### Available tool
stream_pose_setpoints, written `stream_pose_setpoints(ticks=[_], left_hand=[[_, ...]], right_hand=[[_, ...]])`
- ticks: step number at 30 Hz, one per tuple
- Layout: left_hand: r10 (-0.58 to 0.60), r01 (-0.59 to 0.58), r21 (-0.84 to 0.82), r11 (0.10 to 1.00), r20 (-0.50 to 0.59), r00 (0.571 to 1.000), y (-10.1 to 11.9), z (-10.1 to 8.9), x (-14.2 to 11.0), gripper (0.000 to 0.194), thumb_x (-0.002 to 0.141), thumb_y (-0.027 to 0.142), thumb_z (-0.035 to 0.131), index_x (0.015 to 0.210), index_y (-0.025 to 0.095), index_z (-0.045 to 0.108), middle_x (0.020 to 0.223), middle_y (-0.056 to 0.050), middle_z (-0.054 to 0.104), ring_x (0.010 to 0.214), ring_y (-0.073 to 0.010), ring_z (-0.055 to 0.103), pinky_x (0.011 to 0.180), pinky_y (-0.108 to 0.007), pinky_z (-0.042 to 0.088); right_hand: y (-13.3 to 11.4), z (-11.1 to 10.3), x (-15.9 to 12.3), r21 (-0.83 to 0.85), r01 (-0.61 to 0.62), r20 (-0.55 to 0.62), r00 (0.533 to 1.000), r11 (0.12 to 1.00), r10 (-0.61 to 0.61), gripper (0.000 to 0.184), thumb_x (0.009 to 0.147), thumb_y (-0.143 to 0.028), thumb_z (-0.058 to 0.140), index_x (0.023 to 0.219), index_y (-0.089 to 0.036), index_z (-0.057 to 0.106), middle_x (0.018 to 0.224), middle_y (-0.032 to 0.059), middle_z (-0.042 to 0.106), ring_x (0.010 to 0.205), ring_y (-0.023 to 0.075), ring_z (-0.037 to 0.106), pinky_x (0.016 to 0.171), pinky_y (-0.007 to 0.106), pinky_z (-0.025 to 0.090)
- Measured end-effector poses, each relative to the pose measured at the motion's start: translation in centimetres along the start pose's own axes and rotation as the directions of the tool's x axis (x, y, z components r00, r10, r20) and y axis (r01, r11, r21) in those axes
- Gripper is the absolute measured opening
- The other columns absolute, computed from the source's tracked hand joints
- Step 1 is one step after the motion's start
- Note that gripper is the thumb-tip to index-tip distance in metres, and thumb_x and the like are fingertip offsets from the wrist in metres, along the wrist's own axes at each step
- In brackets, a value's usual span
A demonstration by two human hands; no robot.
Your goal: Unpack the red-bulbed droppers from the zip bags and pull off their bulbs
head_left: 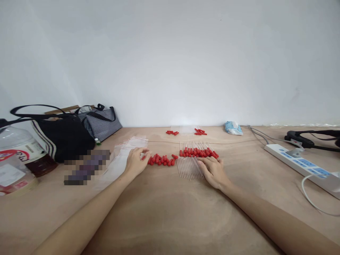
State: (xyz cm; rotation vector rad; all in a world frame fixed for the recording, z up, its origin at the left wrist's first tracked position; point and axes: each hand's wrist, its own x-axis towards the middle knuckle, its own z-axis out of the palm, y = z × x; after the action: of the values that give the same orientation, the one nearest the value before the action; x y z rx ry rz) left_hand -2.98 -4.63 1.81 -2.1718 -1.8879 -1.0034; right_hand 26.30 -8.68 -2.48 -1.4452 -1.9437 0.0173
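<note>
My left hand [136,161] is at the left end of a loose row of red rubber bulbs [160,160]. Its thumb and forefinger close around one red bulb [143,157]. Several clear thin tubes [187,168] lie side by side on the table, and my right hand [214,170] rests at their right end, fingers stretched out over the tube tops. Just beyond are droppers [198,151], red bulbs on clear tubes, lined up with the bulbs toward me. Whether my right fingertips grip a tube is hidden.
Clear plastic bags [120,156] lie left of my left hand. Farther back are more red bulbs [200,132] and a blue tissue pack [233,128]. A power strip [300,164] with cables is on the right; bags [69,136] and a bottle [18,156] stand left.
</note>
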Motion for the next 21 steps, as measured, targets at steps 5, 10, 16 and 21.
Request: stream_pose_setpoints(ticks=[5,10,16,21], left_hand=[[0.092,-0.094,-0.005,0.996,0.252,0.963,5.3,2.1,1.7,0.019,0.073,0.031,0.051,0.074,0.019,0.065,0.084,-0.005,0.063,0.087,-0.0209,0.055,0.081,-0.032,0.039],[0.034,-0.039,0.007,0.999,0.353,0.935,9.8,6.0,4.5,0.029,0.072,0.043,0.051,0.063,0.020,0.065,0.070,-0.005,0.065,0.078,-0.0207,0.059,0.070,-0.029,0.042],[-0.100,0.071,0.088,0.994,0.392,0.914,11.8,8.8,6.1,0.027,0.064,0.043,0.057,0.061,0.018,0.065,0.070,-0.008,0.066,0.078,-0.0237,0.060,0.065,-0.027,0.042],[-0.057,0.031,0.084,0.996,0.328,0.943,11.3,6.8,5.6,0.026,0.072,0.036,0.050,0.060,0.017,0.063,0.070,-0.008,0.063,0.081,-0.0239,0.057,0.069,-0.030,0.042]], right_hand=[[0.5,-0.4,0.1,0.059,-0.047,-0.004,0.999,0.997,0.047,0.028,0.082,-0.027,0.036,0.088,-0.022,0.063,0.086,0.0037,0.066,0.083,0.0194,0.054,0.077,0.036,0.026],[1.1,-1.1,0.0,0.047,-0.044,0.003,0.999,0.998,0.044,0.020,0.075,-0.026,0.045,0.080,-0.023,0.064,0.070,-0.0002,0.065,0.073,0.0172,0.055,0.075,0.034,0.026],[0.8,-1.1,0.0,0.044,-0.045,-0.017,0.999,0.998,0.046,0.021,0.077,-0.028,0.045,0.072,-0.023,0.064,0.063,-0.0007,0.063,0.067,0.0150,0.054,0.074,0.033,0.026],[1.0,-0.8,0.0,0.026,-0.024,-0.053,0.998,0.999,0.026,0.020,0.078,-0.029,0.045,0.077,-0.022,0.064,0.063,-0.0009,0.062,0.068,0.0143,0.054,0.074,0.033,0.028]])
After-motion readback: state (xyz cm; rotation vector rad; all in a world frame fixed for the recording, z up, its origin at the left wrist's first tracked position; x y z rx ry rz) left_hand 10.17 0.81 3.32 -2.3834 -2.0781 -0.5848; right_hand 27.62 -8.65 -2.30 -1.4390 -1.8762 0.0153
